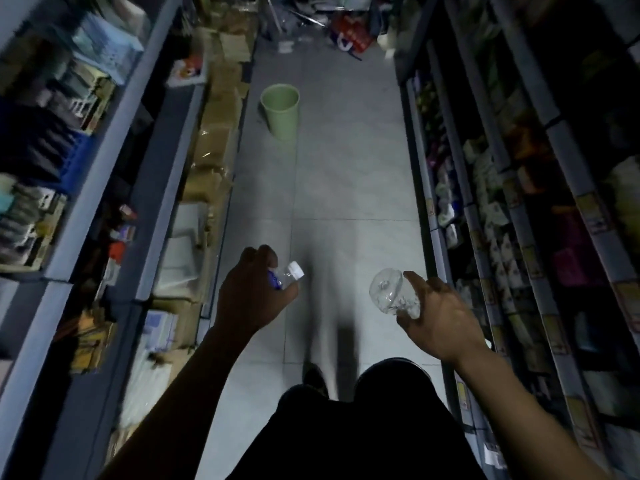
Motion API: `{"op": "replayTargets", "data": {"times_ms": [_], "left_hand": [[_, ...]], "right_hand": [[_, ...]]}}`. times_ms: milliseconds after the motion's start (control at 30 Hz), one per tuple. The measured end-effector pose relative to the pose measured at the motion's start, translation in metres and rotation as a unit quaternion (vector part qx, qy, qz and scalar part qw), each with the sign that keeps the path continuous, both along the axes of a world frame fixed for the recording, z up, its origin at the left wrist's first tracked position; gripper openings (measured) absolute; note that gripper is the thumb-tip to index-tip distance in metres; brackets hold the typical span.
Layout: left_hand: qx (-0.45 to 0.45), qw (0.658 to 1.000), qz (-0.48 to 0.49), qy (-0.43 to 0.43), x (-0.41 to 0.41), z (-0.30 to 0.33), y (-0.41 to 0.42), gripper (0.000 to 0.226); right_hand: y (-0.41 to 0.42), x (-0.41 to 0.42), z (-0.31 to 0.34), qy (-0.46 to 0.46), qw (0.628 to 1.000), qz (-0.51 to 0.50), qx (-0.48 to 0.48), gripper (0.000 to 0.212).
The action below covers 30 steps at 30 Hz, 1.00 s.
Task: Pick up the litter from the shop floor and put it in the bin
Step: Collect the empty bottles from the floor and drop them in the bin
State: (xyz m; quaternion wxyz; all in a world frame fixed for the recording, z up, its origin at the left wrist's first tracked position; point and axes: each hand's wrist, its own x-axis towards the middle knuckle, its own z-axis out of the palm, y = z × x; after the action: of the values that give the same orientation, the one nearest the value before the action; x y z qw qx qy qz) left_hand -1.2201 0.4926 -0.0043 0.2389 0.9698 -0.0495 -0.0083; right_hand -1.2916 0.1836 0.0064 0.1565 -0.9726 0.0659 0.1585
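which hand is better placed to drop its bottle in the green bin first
Left, marginally. The green bin stands ahead, left of the aisle's middle, in line with the left hand holding the white-capped bottle. The right hand with the clear bottle is further off that line. Both remain far from it.

Single view only: head-worn wide-angle camera, looking forward and steeply down along a narrow shop aisle. Lens sits above the wearer's torso; dark clothing fills the bottom centre, both forearms extend up into frame from the lower edge. Near field: the hands, close to the lens. Mid field: grey tiled floor [346,174]. Far field: aisle end at top edge. Shelving [114,140] on both sides bows outward from wide-angle distortion. Edges blurred. No second view to overlap.
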Motion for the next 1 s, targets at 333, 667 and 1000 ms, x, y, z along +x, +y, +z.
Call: {"op": "replayTargets", "data": {"times_ms": [333, 667, 1000], "left_hand": [[0.019, 0.996, -0.082, -0.007, 0.189, 0.001, -0.081, 0.054], [0.019, 1.0, -0.011, -0.008, 0.315, -0.002, -0.11, 0.059], [-0.006, 0.993, 0.121, -0.014, 0.429, -0.005, -0.072, 0.063]], "right_hand": [[-0.067, 0.139, -0.023, 0.008, 0.996, -0.082, 0.025, 0.073], [-0.114, 0.347, -0.01, -0.001, 0.999, 0.003, 0.04, 0.065], [-0.074, 0.552, 0.003, -0.033, 0.996, 0.08, 0.028, 0.071]]}}
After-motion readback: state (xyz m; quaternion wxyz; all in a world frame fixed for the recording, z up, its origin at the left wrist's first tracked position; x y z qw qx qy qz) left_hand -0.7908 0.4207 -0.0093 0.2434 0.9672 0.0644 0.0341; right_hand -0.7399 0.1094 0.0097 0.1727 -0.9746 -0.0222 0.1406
